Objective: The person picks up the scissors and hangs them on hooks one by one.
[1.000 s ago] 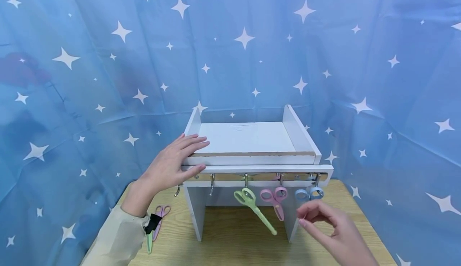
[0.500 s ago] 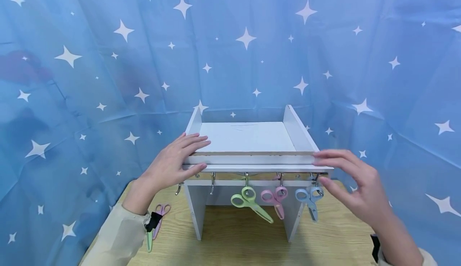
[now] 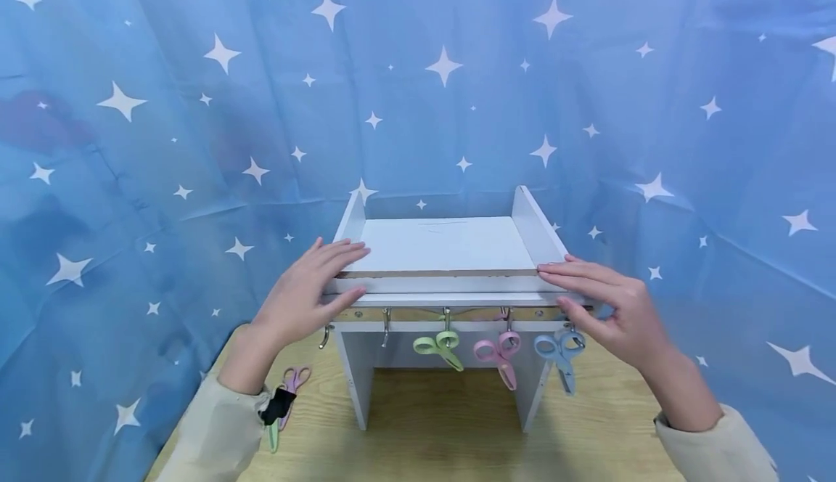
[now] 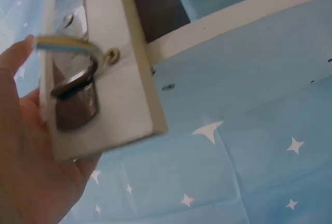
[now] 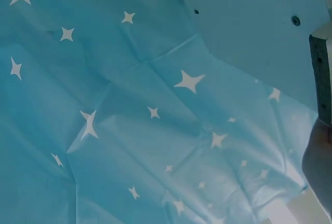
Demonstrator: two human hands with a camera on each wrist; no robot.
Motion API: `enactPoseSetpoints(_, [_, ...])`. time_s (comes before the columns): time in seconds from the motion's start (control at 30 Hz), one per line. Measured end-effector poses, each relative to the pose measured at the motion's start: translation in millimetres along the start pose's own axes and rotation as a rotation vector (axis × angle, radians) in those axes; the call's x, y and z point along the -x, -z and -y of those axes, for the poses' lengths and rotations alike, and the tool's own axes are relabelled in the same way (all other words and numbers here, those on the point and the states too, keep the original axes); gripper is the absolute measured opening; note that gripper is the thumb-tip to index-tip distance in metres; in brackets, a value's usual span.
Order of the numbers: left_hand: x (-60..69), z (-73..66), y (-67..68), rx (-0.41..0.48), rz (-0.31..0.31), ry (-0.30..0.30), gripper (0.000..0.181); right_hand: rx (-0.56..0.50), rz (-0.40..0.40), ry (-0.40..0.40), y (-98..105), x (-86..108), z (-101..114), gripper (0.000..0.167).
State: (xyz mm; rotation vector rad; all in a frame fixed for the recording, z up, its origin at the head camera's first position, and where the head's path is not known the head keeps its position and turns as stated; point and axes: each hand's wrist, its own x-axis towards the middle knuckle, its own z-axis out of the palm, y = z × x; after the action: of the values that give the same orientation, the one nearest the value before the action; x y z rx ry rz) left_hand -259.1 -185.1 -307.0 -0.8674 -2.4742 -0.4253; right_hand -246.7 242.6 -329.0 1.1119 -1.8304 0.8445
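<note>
Head view: left hand (image 3: pixel 303 295) and right hand (image 3: pixel 607 308) rest, fingers unclenched, on either end of the white shelf (image 3: pixel 451 244); green scissors (image 3: pixel 445 349), pink scissors (image 3: pixel 501 358) and blue scissors (image 3: pixel 560 355) hang from hooks (image 3: pixel 385 326). Even pressure should limit swinging.

Head view: bright, soft, even light; soft shadow on worktop (image 3: pixel 451 424) under shelf (image 3: pixel 451 242); edge stars (image 3: pixel 802 362) stretched. Left wrist: hook (image 4: pixel 67 43) blurred, metal glare. Right wrist: dimmer, teal cast, sheen low right on curtain (image 5: pixel 233 172).

Blue curtain (image 3: pixel 418 119) with white stars, folded and creased, behind a pale wood-grain table (image 3: pixel 451 431)
</note>
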Motion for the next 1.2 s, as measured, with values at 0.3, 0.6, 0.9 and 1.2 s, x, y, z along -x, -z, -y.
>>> enactPoseSetpoints(0.3, [39.5,35.4,18.6,0.129,-0.041,0.383,0.051,-0.022,-0.015,-0.023,-2,-0.1,-2,0.021])
enactPoseSetpoints(0.6, [106.5,97.4,-10.6,0.123,0.211,0.714,0.062,-0.024,-0.027,-0.052,-3,2.1,-4,0.023])
enactPoseSetpoints(0.9, [173.9,144.1,-72.2,0.340,0.325,1.025,0.051,-0.016,-0.041,-0.072,-4,3.3,-3,0.027])
enactPoseSetpoints(1.2, [207.7,147.6,-119.3,0.402,0.408,1.246,0.027,-0.025,-0.052,-0.090,-6,2.5,-1,0.032])
